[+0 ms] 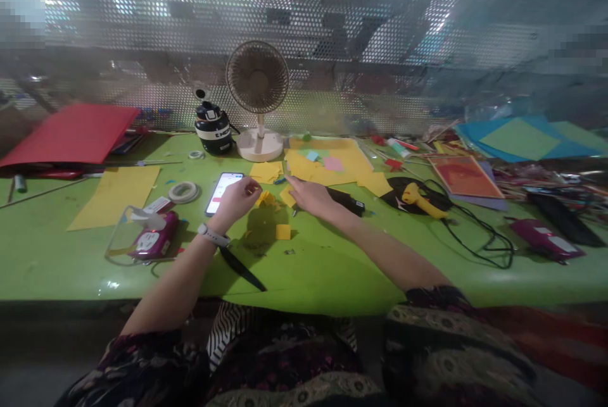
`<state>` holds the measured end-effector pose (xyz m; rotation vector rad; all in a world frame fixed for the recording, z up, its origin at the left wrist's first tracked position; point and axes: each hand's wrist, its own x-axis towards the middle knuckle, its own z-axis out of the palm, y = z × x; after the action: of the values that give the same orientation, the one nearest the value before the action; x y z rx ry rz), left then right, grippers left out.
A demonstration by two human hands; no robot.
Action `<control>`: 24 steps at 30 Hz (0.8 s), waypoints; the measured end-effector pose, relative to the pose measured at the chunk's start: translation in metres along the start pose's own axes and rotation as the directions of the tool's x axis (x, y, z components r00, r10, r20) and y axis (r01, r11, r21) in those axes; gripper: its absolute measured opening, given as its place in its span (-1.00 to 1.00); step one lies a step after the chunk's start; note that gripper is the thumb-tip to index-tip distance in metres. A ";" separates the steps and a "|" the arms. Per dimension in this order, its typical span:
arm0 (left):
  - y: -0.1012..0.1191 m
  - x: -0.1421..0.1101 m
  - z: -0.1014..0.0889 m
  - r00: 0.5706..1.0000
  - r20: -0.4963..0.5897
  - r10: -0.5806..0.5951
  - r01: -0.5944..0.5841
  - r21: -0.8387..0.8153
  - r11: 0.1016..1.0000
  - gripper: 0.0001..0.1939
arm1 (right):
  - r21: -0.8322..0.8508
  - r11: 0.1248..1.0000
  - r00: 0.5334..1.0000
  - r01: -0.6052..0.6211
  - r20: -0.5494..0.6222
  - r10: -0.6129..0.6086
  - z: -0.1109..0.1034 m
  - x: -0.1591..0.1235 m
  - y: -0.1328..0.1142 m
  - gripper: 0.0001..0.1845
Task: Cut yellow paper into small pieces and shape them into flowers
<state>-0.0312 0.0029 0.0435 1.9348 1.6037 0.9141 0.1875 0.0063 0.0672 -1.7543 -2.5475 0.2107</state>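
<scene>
My left hand (pixel 239 197), with a pale watch on its wrist, is closed, its fingers curled together over the right edge of a lit phone (pixel 218 197). Whatever those fingers hold, if anything, I cannot make out. Just right of it lies a small heap of folded yellow paper pieces (pixel 268 200). My right hand (pixel 310 196) rests low over the table, index finger stretched out, touching or just above a yellow paper square (pixel 287 195). A small metallic tip shows beneath this hand. Another yellow square (pixel 284 231) lies nearer me, and a yellow paper stack (pixel 266 171) lies beyond.
Behind stand a fan (pixel 258 144) and a black bottle (pixel 213 130). At left are a tape roll (pixel 183 192), a purple power strip (pixel 152 239) and red sheets (pixel 71 133). A yellow glue gun (pixel 422 200) with its cord lies right. Perforated metal backs the green table (pixel 342 268).
</scene>
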 end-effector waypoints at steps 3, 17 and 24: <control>-0.001 -0.001 0.002 1.000 -0.001 0.024 -0.024 0.004 1.000 -0.76 | -0.081 0.997 1.000 0.000 -0.003 0.000 0.000 0.021 -0.005 -0.44; -0.001 -0.001 0.000 0.999 -0.001 0.038 -0.038 -0.051 0.998 -0.74 | 0.239 0.970 0.995 -0.045 -0.073 0.064 -0.022 0.081 0.059 -0.52; 0.002 -0.002 0.000 1.000 0.006 0.019 -0.019 -0.064 0.998 -0.74 | 0.285 0.951 0.987 -0.119 -0.071 0.145 -0.013 0.081 0.108 -0.58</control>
<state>-0.0303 0.0006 0.0446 1.9107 1.5361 0.9541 0.2601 0.1205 0.0621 -1.7782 -2.2106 0.4604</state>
